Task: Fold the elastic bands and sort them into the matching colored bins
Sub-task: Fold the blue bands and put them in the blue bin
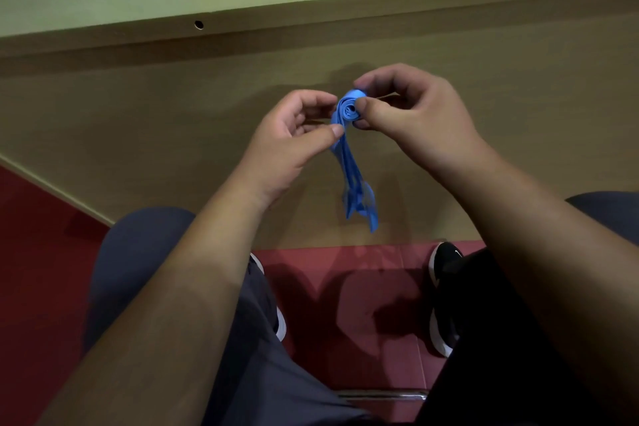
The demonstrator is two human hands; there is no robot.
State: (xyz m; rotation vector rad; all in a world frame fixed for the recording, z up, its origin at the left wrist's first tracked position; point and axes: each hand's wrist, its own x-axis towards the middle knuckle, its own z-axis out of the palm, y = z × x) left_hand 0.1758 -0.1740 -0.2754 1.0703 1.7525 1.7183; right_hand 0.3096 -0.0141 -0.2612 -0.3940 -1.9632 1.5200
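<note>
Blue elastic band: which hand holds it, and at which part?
Both hands hold the blue elastic band. The right hand pinches its rolled upper end; the left hand pinches the strands just below.

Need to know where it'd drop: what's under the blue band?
The band hangs in the air, pinched by the left hand and right hand. Behind its tails is a wooden panel, below them red floor. The band hides a strip of panel.

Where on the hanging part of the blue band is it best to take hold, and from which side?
Take the blue band just under its rolled top, coming from the left: the right hand pinches the roll, and there the strands hang close together. Lower down they spread apart.
</note>
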